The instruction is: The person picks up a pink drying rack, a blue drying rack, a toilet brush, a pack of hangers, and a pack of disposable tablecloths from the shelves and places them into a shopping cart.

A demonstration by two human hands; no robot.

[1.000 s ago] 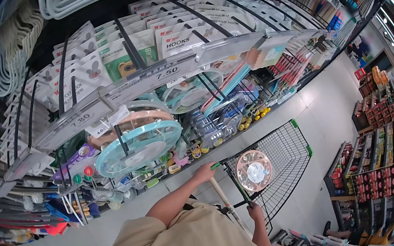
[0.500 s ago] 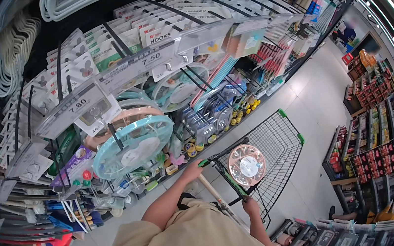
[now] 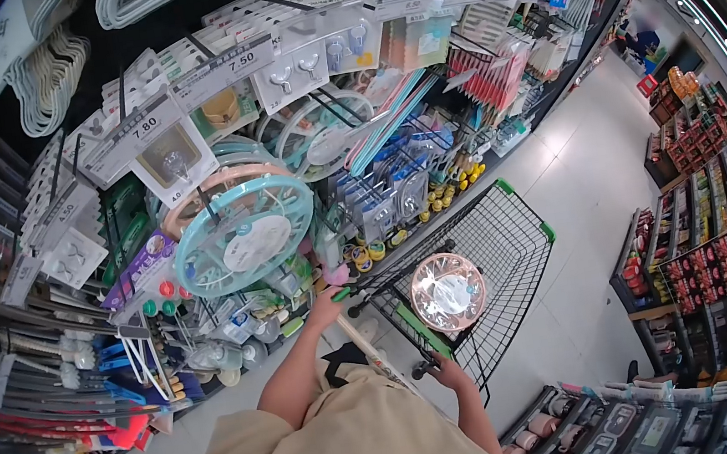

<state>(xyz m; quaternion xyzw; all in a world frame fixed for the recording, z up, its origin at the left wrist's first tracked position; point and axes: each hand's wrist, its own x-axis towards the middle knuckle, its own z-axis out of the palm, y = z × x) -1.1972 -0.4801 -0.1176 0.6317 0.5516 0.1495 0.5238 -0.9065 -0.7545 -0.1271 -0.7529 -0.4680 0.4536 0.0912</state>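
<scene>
My left hand is closed around the upper end of a pale, stick-like pole, with a small green piece showing at its fingers. The pole slants down in front of my body, and its lower end is hidden. My right hand is closed at the near end of the shopping cart's handle. Ahead stretches the black wire shopping cart with green corners. A round, pink-rimmed clip hanger in clear wrapping lies over its handle end.
On the left, a shelf rack holds packs of hooks and a hanging turquoise clip hanger close to my left arm. Shelves of packaged goods stand across the tiled aisle. Boxed items line the lower right.
My left hand has moved left and slightly up, bringing the pole with it. My right hand has shifted slightly left along with the handle. The hanging rack appears slightly higher in view.
</scene>
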